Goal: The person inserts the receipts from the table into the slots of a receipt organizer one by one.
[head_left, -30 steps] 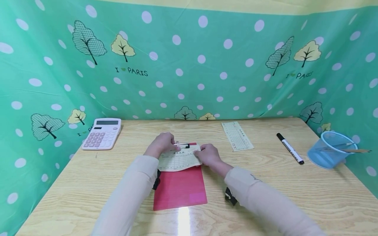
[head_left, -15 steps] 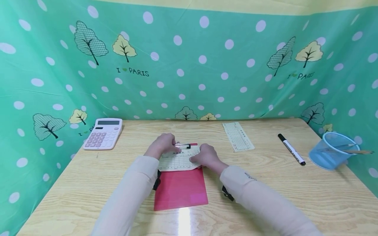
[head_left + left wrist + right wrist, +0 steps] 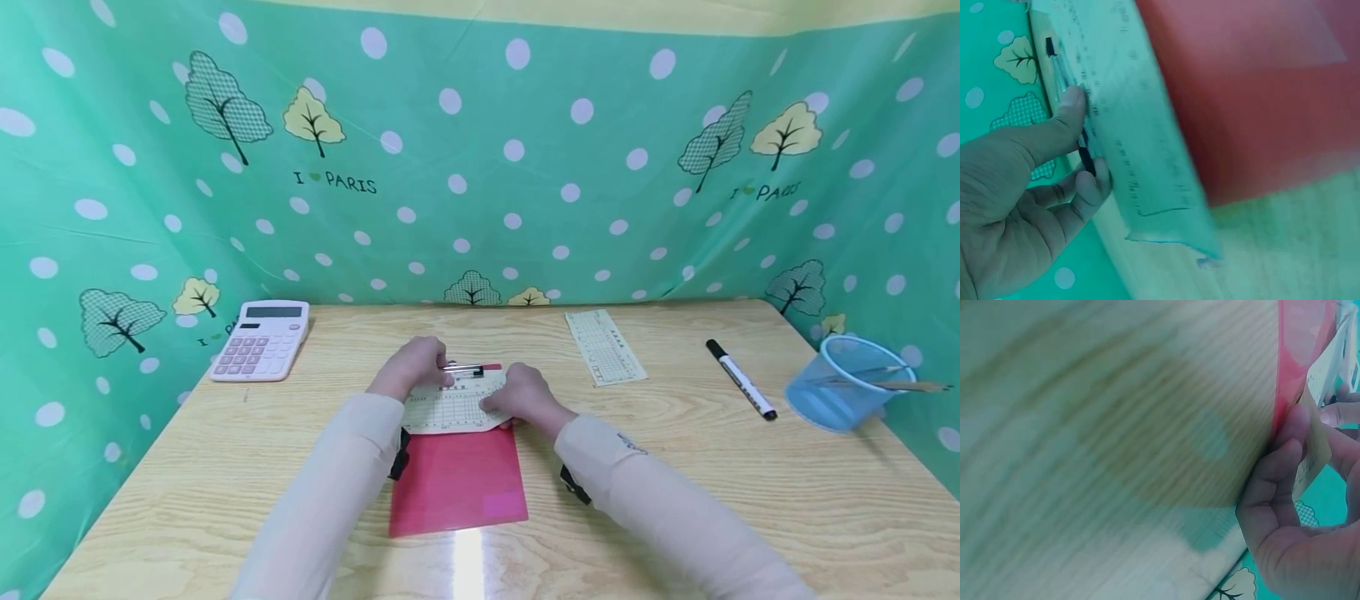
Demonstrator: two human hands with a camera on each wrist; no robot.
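Head view: pale, gridded slip (image 3: 450, 412) over flat red board (image 3: 457, 483)

Matt paper slip (image 3: 448, 414), smooth plastic board (image 3: 457, 483), shiny metal clip (image 3: 464, 371), wood-grain tabletop (image 3: 225, 483), cloth backdrop (image 3: 480, 225)

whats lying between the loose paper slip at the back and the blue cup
The head view shows a black-and-white marker there, lying slantwise between the loose paper slip and the blue cup, nearer the cup.

Your clipboard (image 3: 459, 487) is pinkish red, the slip (image 3: 450, 417) on it's cream with dark gridlines, your backdrop (image 3: 420, 100) green with white dots.
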